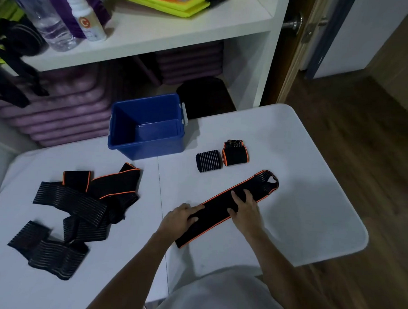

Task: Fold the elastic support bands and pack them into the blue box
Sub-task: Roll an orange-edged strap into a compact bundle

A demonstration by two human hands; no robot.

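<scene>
A long black band with orange edging (262, 186) lies flat and diagonal on the white table (300, 217). My left hand (180, 217) presses on its near part with straight fingers. My right hand (244, 206) lies flat across its middle. Two folded bands sit behind it: a ribbed black one (208, 160) and an orange-edged one (235, 153). The blue box (148, 126) stands open at the table's far edge, and nothing shows inside it. A loose pile of black bands (79, 209), some with orange edges, is spread on the left.
A white shelf unit (157, 30) rises behind the table, holding bottles (87, 18) and bright yellow-orange items. Purple mats (66, 115) are stacked beneath it. The table's rounded right edge borders a wooden floor (362, 149); a door (320, 31) stands at the upper right.
</scene>
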